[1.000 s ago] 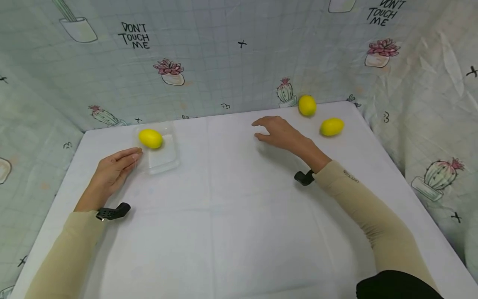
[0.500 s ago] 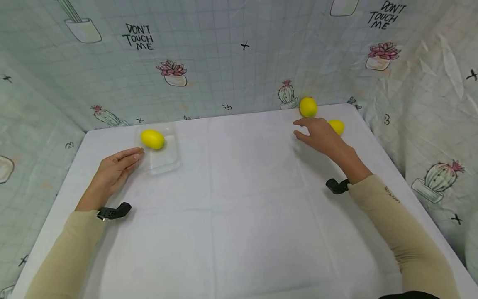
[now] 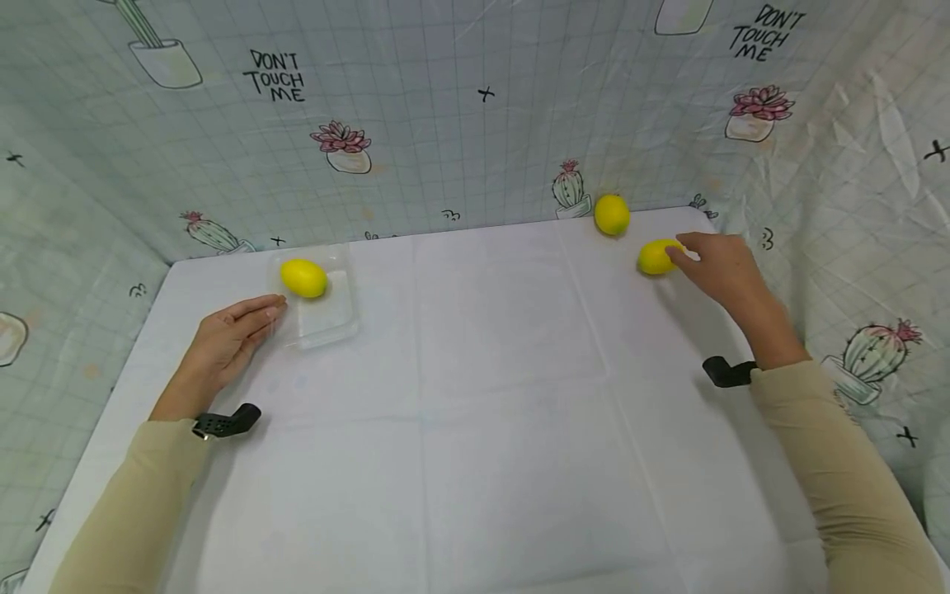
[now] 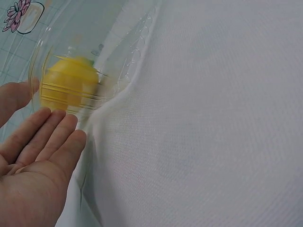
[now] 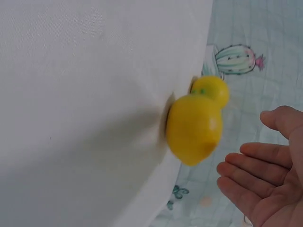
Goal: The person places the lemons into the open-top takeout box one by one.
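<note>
While hovering with the right hand [image 3: 721, 266] beside the rightmost lemon [image 3: 655, 257] on the tabletop [image 3: 490, 462], held thumb and fingers spread, seemingly to fit it; rested the left hand [image 3: 223, 345], with straight fingers together, at the clear tray [image 3: 334, 322] bearing another lemon [image 3: 303, 278], perhaps for steadiness.

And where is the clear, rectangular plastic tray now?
In the head view, the tray lies near the far-left corner of the white cloth-covered table, beside the left hand, with one yellow, oval lemon inside.
</note>
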The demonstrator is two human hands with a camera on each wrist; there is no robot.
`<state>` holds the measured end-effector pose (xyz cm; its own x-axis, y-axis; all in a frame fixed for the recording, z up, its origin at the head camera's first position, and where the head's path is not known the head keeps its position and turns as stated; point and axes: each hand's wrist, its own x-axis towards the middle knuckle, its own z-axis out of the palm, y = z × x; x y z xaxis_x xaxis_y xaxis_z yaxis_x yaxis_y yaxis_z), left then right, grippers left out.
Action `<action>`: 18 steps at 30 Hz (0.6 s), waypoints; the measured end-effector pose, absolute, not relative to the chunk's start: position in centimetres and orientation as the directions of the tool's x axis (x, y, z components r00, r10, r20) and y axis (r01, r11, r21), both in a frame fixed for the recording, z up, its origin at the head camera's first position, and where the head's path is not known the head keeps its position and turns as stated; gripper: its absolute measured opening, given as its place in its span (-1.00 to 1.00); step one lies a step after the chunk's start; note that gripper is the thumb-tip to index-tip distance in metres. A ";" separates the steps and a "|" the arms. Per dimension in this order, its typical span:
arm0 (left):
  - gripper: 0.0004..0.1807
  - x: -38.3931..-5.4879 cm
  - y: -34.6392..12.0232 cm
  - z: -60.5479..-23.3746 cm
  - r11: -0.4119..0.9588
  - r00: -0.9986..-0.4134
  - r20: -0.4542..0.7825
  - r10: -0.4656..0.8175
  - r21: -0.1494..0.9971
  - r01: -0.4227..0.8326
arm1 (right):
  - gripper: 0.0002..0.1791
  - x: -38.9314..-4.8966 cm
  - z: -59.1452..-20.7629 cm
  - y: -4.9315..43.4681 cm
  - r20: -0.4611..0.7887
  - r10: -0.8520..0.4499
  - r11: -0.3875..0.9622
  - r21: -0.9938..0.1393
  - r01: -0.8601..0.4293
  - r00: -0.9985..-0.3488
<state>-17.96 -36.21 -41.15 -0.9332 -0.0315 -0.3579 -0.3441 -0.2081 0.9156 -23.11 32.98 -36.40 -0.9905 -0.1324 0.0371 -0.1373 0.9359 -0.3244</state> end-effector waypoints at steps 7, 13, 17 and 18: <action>-0.40 -18.1 -35.9 -41.1 -0.179 -0.927 -0.371 -0.048 0.917 -0.357 | -0.23 -23.5 -37.2 34.3 -0.025 -0.052 0.945 -0.323 -0.041 -0.998; -0.38 -18.2 -35.7 -41.0 -0.156 -0.923 -0.381 -0.053 0.916 -0.370 | -0.07 -24.4 -38.2 33.9 -0.100 0.038 0.906 -0.417 0.076 -0.994; -0.39 -18.2 -35.5 -41.0 -0.156 -0.921 -0.384 -0.056 0.915 -0.372 | -0.12 -25.3 -38.4 33.5 -0.091 0.068 0.890 -0.445 0.102 -0.994; -0.40 -18.2 -35.5 -41.0 -0.159 -0.922 -0.384 -0.053 0.914 -0.372 | -0.15 -25.5 -38.4 33.4 -0.083 0.067 0.891 -0.443 0.097 -0.994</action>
<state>-18.17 -35.46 -41.00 -0.9216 -0.0533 -0.3844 -0.3722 -0.1590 0.9144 -25.53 33.45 -38.39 -0.9943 0.0667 -0.0833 0.0969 0.8914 -0.4427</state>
